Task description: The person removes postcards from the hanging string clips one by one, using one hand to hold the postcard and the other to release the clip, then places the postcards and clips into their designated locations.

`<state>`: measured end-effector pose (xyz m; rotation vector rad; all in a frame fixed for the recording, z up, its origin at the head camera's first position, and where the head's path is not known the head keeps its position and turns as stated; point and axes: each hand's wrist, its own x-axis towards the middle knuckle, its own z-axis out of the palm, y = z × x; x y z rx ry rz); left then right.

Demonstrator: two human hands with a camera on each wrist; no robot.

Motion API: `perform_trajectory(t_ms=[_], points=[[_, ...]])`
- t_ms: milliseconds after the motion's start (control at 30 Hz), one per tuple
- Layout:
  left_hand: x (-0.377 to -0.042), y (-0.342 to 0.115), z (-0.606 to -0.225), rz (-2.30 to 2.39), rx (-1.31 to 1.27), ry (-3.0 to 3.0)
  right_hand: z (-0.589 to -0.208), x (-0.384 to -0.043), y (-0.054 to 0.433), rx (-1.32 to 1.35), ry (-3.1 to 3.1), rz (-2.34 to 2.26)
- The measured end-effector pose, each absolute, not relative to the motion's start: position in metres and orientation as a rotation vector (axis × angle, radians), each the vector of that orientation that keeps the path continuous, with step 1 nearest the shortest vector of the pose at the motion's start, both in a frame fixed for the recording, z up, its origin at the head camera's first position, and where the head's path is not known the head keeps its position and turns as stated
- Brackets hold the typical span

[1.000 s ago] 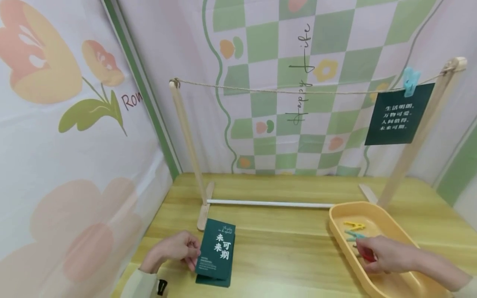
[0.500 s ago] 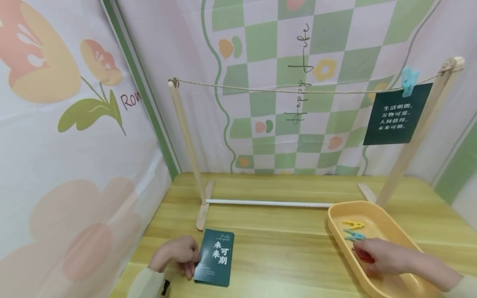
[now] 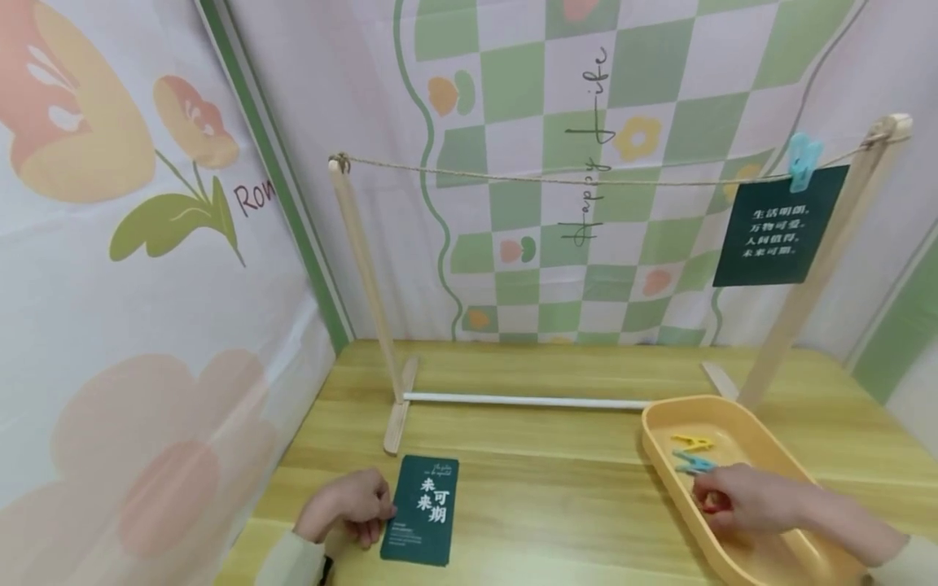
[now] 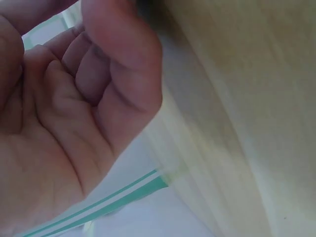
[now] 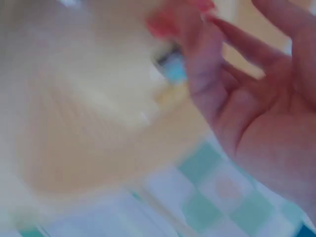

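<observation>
A small stack of dark green cards point(image 3: 421, 513) with white lettering lies on the table. At its left edge is my left hand point(image 3: 348, 505), fingers curled, with the fingertips pinching the edge of a card; the left wrist view shows the bent fingers point(image 4: 131, 74) but hides most of the contact. Inside the yellow tray point(image 3: 659, 456), my right hand point(image 3: 762, 505) pinches a red clothespin point(image 3: 709, 508), largely covered by the fingers. The right wrist view shows the red clothespin point(image 5: 163, 24) blurred at the fingertips. A blue clothespin point(image 3: 694, 461) and a yellow clothespin point(image 3: 692, 443) lie just beyond that hand.
Behind the cards stands a wooden frame with a left post point(image 3: 366, 285), a right post point(image 3: 821, 268), and a white rod point(image 3: 528, 400) low between them. A string point(image 3: 542, 179) spans the top; a light-blue clothespin point(image 3: 804, 163) holds a green card point(image 3: 780, 232) near its right end.
The top card, tilted up off the stack a second ago, now lies flat. My left hand stays at its edge, slightly shifted. My right hand keeps the red clothespin in the tray.
</observation>
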<state>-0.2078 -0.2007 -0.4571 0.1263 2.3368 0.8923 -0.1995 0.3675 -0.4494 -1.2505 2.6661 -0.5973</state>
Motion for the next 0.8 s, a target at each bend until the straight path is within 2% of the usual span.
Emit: perform_trajectory(t_ms=[167,333,700,800], points=[[-0.211,-0.204,-0.45,0.938,0.163,2.351,-0.41,-0.205,0.376,-1.084,2.754,-0.505],[-0.218,-0.206,-0.442,0.977,0.28,2.418,-0.38,-0.208,0.379,-1.125,2.818,-0.452],[-0.238,-0.186,-0.415,1.07,0.518,2.466,-0.283,-0.214,0.37,-0.627,3.08,-0.226],[-0.242,-0.18,-0.407,1.09,0.56,2.468,-0.26,-0.217,0.371,-0.569,3.182,-0.185]])
